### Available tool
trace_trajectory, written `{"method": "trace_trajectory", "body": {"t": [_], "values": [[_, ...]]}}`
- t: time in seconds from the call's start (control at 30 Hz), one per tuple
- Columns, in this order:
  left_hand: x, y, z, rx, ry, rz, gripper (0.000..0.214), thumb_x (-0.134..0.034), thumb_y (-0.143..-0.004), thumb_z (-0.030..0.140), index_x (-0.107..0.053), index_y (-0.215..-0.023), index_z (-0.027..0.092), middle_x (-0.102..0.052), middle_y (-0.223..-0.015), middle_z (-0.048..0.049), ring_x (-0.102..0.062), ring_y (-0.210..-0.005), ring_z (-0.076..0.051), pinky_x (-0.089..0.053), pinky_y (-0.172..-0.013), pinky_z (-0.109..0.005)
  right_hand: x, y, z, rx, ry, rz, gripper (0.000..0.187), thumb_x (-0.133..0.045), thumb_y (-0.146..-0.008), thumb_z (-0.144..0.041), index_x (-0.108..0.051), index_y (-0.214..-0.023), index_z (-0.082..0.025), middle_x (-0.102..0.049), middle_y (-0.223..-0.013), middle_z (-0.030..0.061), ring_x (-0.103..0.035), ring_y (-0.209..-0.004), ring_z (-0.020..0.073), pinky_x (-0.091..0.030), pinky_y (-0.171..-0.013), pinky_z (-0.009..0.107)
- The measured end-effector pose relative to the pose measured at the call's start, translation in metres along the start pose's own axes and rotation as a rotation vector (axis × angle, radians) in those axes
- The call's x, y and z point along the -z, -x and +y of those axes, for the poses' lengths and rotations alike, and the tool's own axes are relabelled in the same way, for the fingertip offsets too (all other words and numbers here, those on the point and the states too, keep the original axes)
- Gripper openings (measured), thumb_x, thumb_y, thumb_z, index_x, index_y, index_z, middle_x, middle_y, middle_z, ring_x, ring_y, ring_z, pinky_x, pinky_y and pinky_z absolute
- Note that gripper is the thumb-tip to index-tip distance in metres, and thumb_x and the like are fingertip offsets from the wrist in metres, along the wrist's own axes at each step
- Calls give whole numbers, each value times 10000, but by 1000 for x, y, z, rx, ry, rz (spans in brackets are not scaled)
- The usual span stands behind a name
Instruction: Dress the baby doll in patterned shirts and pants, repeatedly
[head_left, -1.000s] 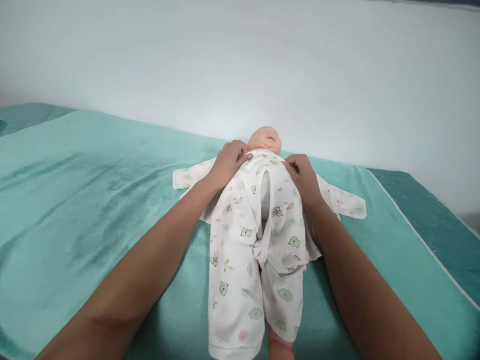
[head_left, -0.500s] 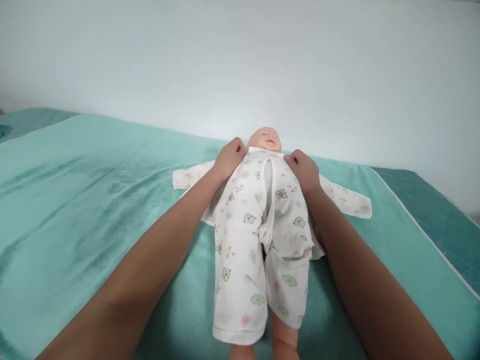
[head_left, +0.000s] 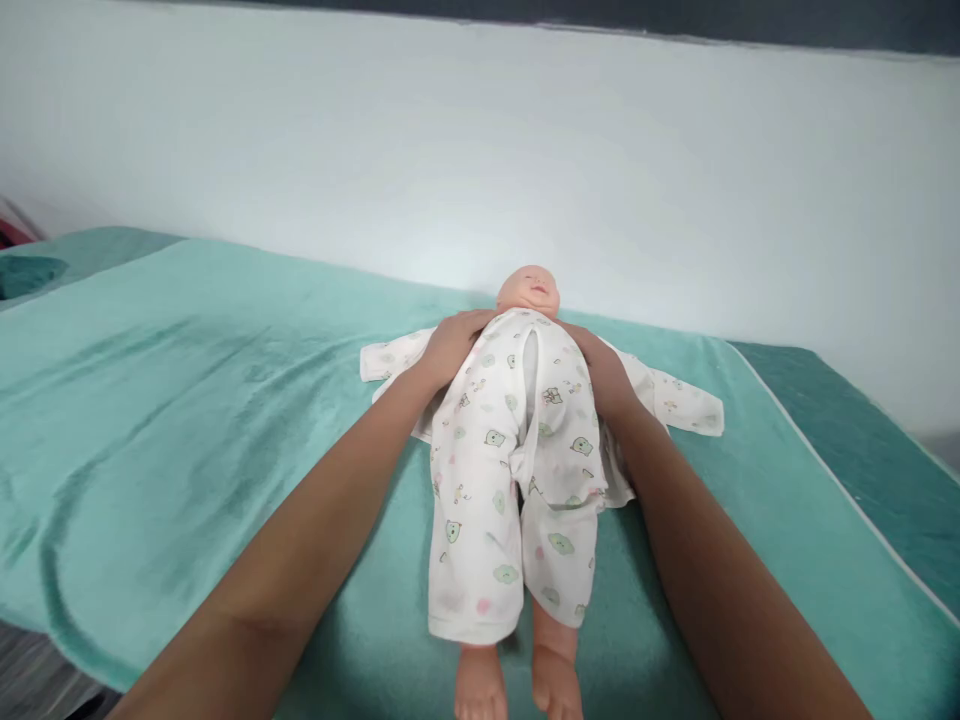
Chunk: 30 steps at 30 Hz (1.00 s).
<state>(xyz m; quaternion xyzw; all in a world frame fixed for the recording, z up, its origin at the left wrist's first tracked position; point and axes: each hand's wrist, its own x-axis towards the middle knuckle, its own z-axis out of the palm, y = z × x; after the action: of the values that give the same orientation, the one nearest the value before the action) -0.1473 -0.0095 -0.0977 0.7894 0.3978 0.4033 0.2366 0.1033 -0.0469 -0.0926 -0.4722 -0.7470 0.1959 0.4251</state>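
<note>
A baby doll [head_left: 529,287] lies on its back on a teal blanket [head_left: 187,400], head toward the wall, bare feet toward me. It wears a white romper [head_left: 510,470] printed with small green and pink figures, its front partly unfastened. My left hand [head_left: 450,345] lies on the doll's left shoulder side, fingers pressed on the cloth by the collar. My right hand [head_left: 604,370] rests on the other shoulder, fingers curled at the romper's edge. The romper's sleeves spread flat to both sides.
The blanket covers a bed against a white wall [head_left: 480,170]. A darker teal sheet [head_left: 847,430] shows at the right, and the bed's near left edge [head_left: 45,640] drops off.
The view has pulled back, so the doll's feet now show. Both hands slid from gripping the collar to resting lower on the shoulders.
</note>
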Motion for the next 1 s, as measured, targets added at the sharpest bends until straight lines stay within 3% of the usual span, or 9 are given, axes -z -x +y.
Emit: {"method": "trace_trajectory", "body": {"t": [0.1, 0.23, 0.33, 0.43, 0.6, 0.73, 0.9, 1.0], "values": [[1, 11, -1, -59, -51, 33, 455, -519, -928, 259, -659, -1359, 301, -658, -1424, -37, -600, -1290, -261, -402, -1144, -432, -2, 13, -2, -4, 32, 46, 375, -571, -897, -327, -695, -1251, -323, -661, -1398, 33, -557, -1298, 291, -397, -1117, 456], [4, 29, -4, -58, -106, 49, 506, -538, -924, 291, -599, -1426, 267, -577, -1515, -74, -527, -1386, -266, -340, -1207, -461, -5, 34, -5, -43, 83, 220, 345, -576, -847, -302, -702, -1166, -266, -700, -1284, 79, -597, -1202, 279, -443, -1063, 496], [5, 47, -2, -85, -118, 24, 522, -563, -909, 299, -587, -1428, 253, -544, -1538, -95, -474, -1430, -281, -312, -1226, -481, -5, 47, -12, -256, 51, 279, 271, -591, -798, -289, -708, -1031, -217, -748, -1081, 97, -660, -982, 266, -518, -914, 458], [3, 62, 4, -68, -125, 68, 462, -545, -908, 263, -628, -1360, 218, -559, -1498, -125, -454, -1422, -299, -324, -1212, -490, -2, 54, -23, -440, -21, 201, 222, -615, -764, -299, -713, -935, -197, -767, -964, 77, -668, -873, 261, -532, -830, 427], [-3, 71, 22, 86, -190, 241, 326, -471, -897, 166, -697, -1130, 207, -696, -1164, -123, -554, -1151, -304, -428, -1061, -473, 1, 57, -43, -459, -192, 107, 216, -669, -746, -299, -749, -921, -201, -785, -928, 64, -679, -891, 280, -536, -803, 416], [-5, 73, 38, 251, -35, 294, 315, -504, -869, 188, -642, -1152, 202, -706, -1153, -106, -604, -1069, -284, -472, -966, -423, 3, 54, -57, -524, -393, 61, 224, -750, -706, -335, -758, -901, -225, -784, -836, 51, -684, -796, 269, -556, -737, 399], [-6, 75, 49, 462, 267, 234, 355, -548, -843, 269, -611, -1182, 183, -710, -1232, -116, -644, -1116, -286, -487, -997, -410, 0, 47, -58, -682, -555, 86, 226, -805, -658, -409, -726, -789, -243, -759, -716, 50, -700, -790, 279, -576, -732, 381], [-6, 75, 53, 518, 419, 182, 375, -603, -813, 312, -676, -1160, 188, -712, -1274, -115, -633, -1192, -322, -465, -1063, -451, -5, 45, -53, -677, -607, 115, 208, -780, -692, -435, -721, -786, -258, -765, -718, 69, -721, -820, 308, -595, -736, 407]]}}
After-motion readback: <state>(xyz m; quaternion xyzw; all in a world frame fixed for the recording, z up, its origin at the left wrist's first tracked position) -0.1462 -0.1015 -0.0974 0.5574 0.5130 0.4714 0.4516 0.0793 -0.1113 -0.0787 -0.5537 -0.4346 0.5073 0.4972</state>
